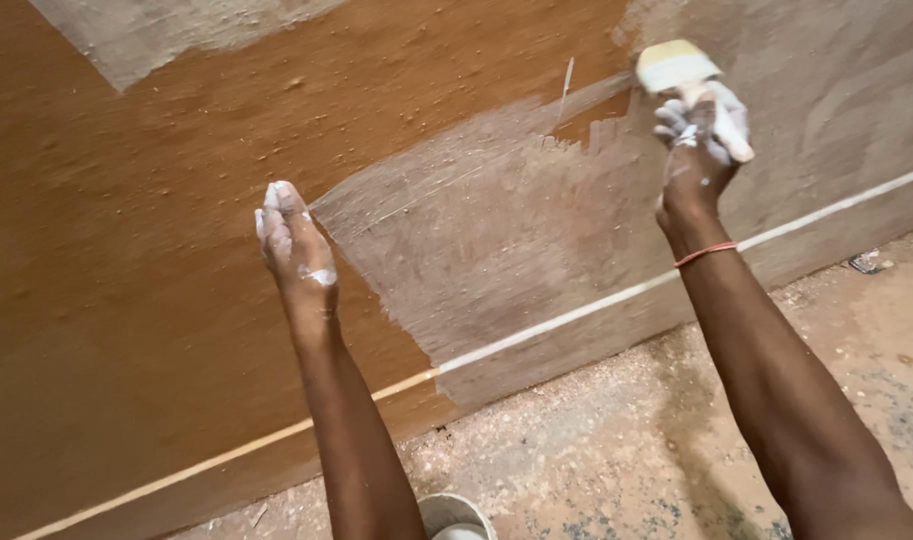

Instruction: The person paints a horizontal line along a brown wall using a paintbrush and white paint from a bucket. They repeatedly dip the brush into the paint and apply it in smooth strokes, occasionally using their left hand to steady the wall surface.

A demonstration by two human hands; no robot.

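- Step in hand: coating the brown wall (177, 250) with pale primer; judged about half done along this stretch, the grey painted patch (497, 240) ending at a ragged edge.
- The right hand (702, 140) gripped one brush (682, 75), fingers wrapped tight about its handle, bristles touching the wall near the patch's upper edge.
- The left hand (295, 245) held nothing, its paint-smeared fingers loosely curled beside the patch.
- The next stroke would call for working leftward over bare brown.
- Count: one brush, one bucket (457, 518) at the bottom edge, one pale line (577, 312), one orange wristband (705, 254).
- The floor (597, 440) was dusty.
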